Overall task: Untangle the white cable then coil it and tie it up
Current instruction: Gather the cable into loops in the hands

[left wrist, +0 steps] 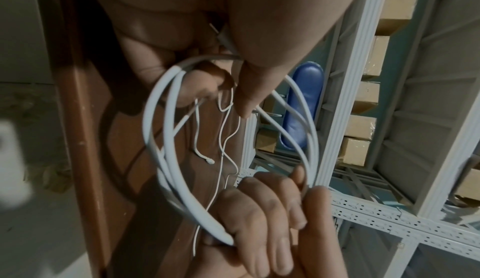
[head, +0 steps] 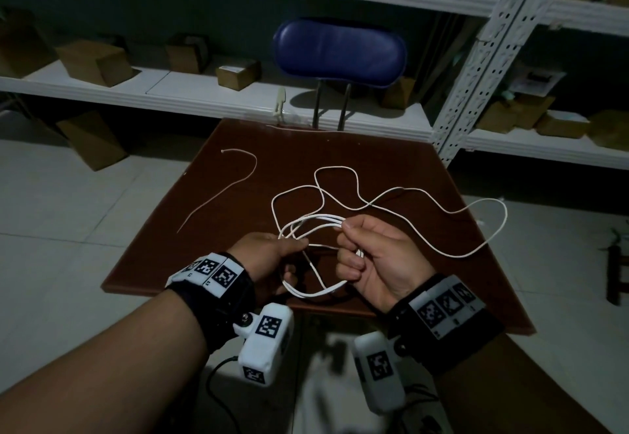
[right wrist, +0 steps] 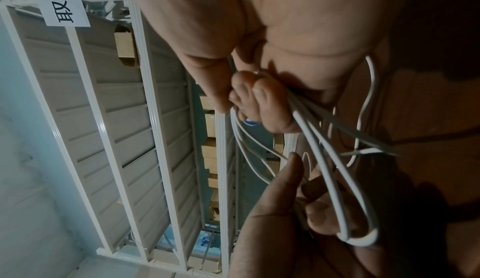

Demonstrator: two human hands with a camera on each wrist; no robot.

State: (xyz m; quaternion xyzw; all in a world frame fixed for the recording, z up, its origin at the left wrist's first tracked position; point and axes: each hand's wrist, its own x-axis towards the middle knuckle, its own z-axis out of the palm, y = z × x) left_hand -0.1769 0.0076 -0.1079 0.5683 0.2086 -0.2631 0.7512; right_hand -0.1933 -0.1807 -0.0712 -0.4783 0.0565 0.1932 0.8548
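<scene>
On the brown table lies the white cable, its loose length winding right to the table edge. The near part is gathered into a coil of several loops, held up between both hands. My left hand grips the coil's left side, thumb over the strands. In the left wrist view the coil runs from that thumb down to the other hand. My right hand is fisted round the coil's right side. In the right wrist view its fingers clamp the strands.
A separate thin white cord lies on the table's left half. A blue chair stands behind the table's far edge. White metal shelving with cardboard boxes lines the back and right. Pale tiled floor surrounds the table.
</scene>
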